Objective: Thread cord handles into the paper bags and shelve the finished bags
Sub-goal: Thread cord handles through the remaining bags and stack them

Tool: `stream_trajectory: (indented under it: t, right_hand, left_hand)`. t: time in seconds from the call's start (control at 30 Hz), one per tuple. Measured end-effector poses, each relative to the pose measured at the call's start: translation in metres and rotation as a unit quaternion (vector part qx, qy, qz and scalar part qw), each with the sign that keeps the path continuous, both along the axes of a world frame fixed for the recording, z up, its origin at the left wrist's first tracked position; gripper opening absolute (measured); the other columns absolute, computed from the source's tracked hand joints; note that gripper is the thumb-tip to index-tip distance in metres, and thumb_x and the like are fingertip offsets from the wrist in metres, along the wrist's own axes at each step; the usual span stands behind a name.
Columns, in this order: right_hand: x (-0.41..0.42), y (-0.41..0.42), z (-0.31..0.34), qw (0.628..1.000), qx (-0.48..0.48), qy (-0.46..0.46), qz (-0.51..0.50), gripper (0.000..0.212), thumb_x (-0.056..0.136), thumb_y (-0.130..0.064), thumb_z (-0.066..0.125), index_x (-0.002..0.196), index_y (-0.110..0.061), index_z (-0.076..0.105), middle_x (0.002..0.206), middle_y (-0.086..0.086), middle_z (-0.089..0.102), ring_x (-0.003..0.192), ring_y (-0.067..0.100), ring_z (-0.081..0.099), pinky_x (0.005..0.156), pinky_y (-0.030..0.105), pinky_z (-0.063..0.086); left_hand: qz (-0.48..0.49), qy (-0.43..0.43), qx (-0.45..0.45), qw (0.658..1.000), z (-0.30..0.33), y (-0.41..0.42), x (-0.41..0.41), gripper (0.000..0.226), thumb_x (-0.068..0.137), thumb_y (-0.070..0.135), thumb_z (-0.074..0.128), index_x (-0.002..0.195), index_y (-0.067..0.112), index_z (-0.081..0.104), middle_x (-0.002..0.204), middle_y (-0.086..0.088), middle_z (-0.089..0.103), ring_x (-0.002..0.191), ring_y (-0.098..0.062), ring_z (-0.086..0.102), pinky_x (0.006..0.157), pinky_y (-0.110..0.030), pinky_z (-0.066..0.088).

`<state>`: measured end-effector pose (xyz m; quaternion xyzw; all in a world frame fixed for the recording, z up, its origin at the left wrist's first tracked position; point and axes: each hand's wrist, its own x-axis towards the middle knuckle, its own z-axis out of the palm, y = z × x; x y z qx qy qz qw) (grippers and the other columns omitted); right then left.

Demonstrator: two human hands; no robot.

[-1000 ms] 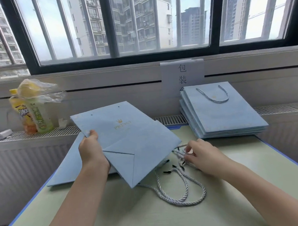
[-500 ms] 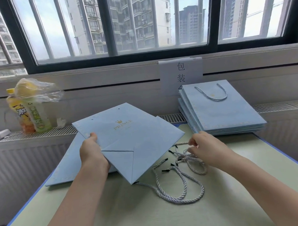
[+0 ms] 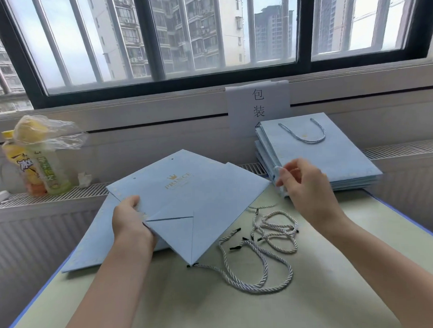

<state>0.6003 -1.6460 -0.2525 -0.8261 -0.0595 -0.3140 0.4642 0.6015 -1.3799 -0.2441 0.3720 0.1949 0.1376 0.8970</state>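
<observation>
A flat light-blue paper bag (image 3: 199, 196) with gold "PRINCE" lettering and two punched holes near its far edge is lifted over the table. My left hand (image 3: 129, 221) grips its left edge. My right hand (image 3: 302, 183) is raised to the right of the bag and pinches the end of a white twisted cord (image 3: 278, 170) between fingertips. Several loose cords (image 3: 269, 238) with black tips lie tangled on the table below it. More flat blue bags (image 3: 90, 244) lie under the held one.
A stack of blue bags (image 3: 333, 159) with a cord handle on top leans at the back right, below a paper sign (image 3: 258, 103). Two drink bottles (image 3: 36, 167) under a plastic wrap stand on the radiator ledge at left. The pale green table (image 3: 240, 310) has blue edges.
My right hand has risen from the cord pile on the table, lifting one cord end up and to the right. The left hand keeps holding the bag.
</observation>
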Motion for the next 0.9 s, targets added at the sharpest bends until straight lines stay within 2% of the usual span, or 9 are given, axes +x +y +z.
stream_trajectory:
  t: [0.07, 0.17, 0.37, 0.47, 0.6, 0.67, 0.73, 0.83, 0.9]
  right_hand:
    - [-0.005, 0.0, 0.014, 0.987, 0.13, -0.083, 0.047, 0.016, 0.099, -0.014, 0.047, 0.083, -0.019, 0.05, 0.08, 0.0, 0.069, 0.068, 0.009, 0.063, 0.066, 0.02, 0.048]
    - [-0.012, -0.004, 0.029, 0.953, 0.229, -0.172, 0.096, 0.014, 0.101, -0.014, 0.042, 0.089, -0.018, 0.049, 0.09, 0.007, 0.069, 0.08, 0.016, 0.067, 0.072, 0.022, 0.051]
    - [-0.02, -0.007, 0.039, 0.941, 0.226, -0.219, 0.126, 0.011, 0.099, -0.011, 0.045, 0.092, -0.019, 0.048, 0.094, 0.008, 0.068, 0.084, 0.02, 0.067, 0.078, 0.027, 0.052]
    - [-0.018, -0.004, 0.035, 0.955, 0.187, -0.192, 0.129, 0.016, 0.098, -0.003, 0.044, 0.096, -0.019, 0.049, 0.092, 0.005, 0.069, 0.086, 0.014, 0.067, 0.08, 0.024, 0.052]
    - [-0.008, 0.0, 0.021, 0.988, 0.084, -0.111, 0.074, 0.026, 0.096, -0.004, 0.047, 0.087, -0.027, 0.052, 0.088, -0.01, 0.067, 0.088, 0.009, 0.065, 0.082, 0.018, 0.047]
    - [-0.002, -0.002, 0.01, 0.999, -0.016, -0.022, 0.033, 0.021, 0.098, -0.01, 0.044, 0.085, -0.024, 0.052, 0.086, -0.011, 0.066, 0.086, 0.013, 0.062, 0.078, 0.021, 0.046]
    - [0.0, -0.001, -0.001, 0.993, -0.097, 0.058, 0.019, 0.016, 0.1, -0.016, 0.039, 0.087, -0.018, 0.05, 0.087, 0.0, 0.066, 0.087, 0.024, 0.061, 0.078, 0.036, 0.047]
    - [-0.005, 0.011, -0.014, 0.964, -0.231, 0.128, -0.006, 0.017, 0.102, -0.025, 0.031, 0.093, -0.016, 0.042, 0.089, 0.01, 0.062, 0.085, 0.037, 0.056, 0.075, 0.043, 0.047]
    - [-0.008, 0.018, -0.017, 0.958, -0.251, 0.139, -0.001, 0.02, 0.102, -0.027, 0.029, 0.095, -0.014, 0.041, 0.091, 0.011, 0.062, 0.083, 0.038, 0.056, 0.075, 0.043, 0.048]
  left_hand:
    - [-0.035, -0.007, -0.007, 0.999, 0.001, 0.0, 0.0, 0.019, 0.089, 0.008, 0.042, 0.09, 0.01, 0.061, 0.114, -0.009, 0.067, 0.091, -0.028, 0.065, 0.088, -0.042, 0.052]
    - [-0.098, -0.01, 0.012, 0.995, 0.003, -0.003, -0.002, 0.034, 0.082, 0.005, 0.037, 0.104, 0.008, 0.063, 0.111, -0.01, 0.068, 0.087, -0.029, 0.065, 0.083, -0.039, 0.052]
    - [-0.229, 0.039, 0.178, 0.956, 0.005, -0.011, -0.011, 0.026, 0.08, 0.011, 0.039, 0.087, 0.005, 0.064, 0.076, -0.012, 0.067, 0.057, -0.027, 0.061, 0.056, -0.026, 0.051]
    - [-0.258, 0.051, 0.291, 0.92, 0.01, -0.017, -0.01, 0.017, 0.076, 0.011, 0.049, 0.087, 0.0, 0.056, 0.07, -0.014, 0.059, 0.048, -0.022, 0.056, 0.044, -0.017, 0.044]
    - [-0.35, -0.044, 0.309, 0.883, 0.007, -0.031, -0.014, 0.041, 0.051, 0.004, 0.046, 0.089, 0.001, 0.061, 0.071, -0.011, 0.07, 0.058, -0.02, 0.067, 0.048, -0.019, 0.051]
    - [-0.414, -0.097, 0.301, 0.854, 0.002, -0.034, -0.019, 0.051, 0.057, 0.003, 0.046, 0.105, 0.005, 0.064, 0.091, -0.016, 0.071, 0.075, -0.025, 0.069, 0.059, -0.026, 0.055]
    - [-0.455, -0.107, 0.321, 0.823, -0.001, -0.034, -0.022, 0.056, 0.063, 0.005, 0.047, 0.117, 0.008, 0.062, 0.107, -0.021, 0.067, 0.088, -0.031, 0.067, 0.066, -0.032, 0.056]
    - [-0.452, -0.09, 0.346, 0.818, -0.006, -0.037, -0.02, 0.047, 0.069, 0.01, 0.051, 0.114, 0.011, 0.064, 0.104, -0.018, 0.069, 0.085, -0.028, 0.067, 0.067, -0.033, 0.056]
    - [-0.399, -0.084, 0.425, 0.809, -0.01, -0.039, -0.017, 0.028, 0.083, 0.019, 0.059, 0.109, 0.014, 0.064, 0.099, -0.011, 0.072, 0.08, -0.022, 0.069, 0.07, -0.033, 0.055]
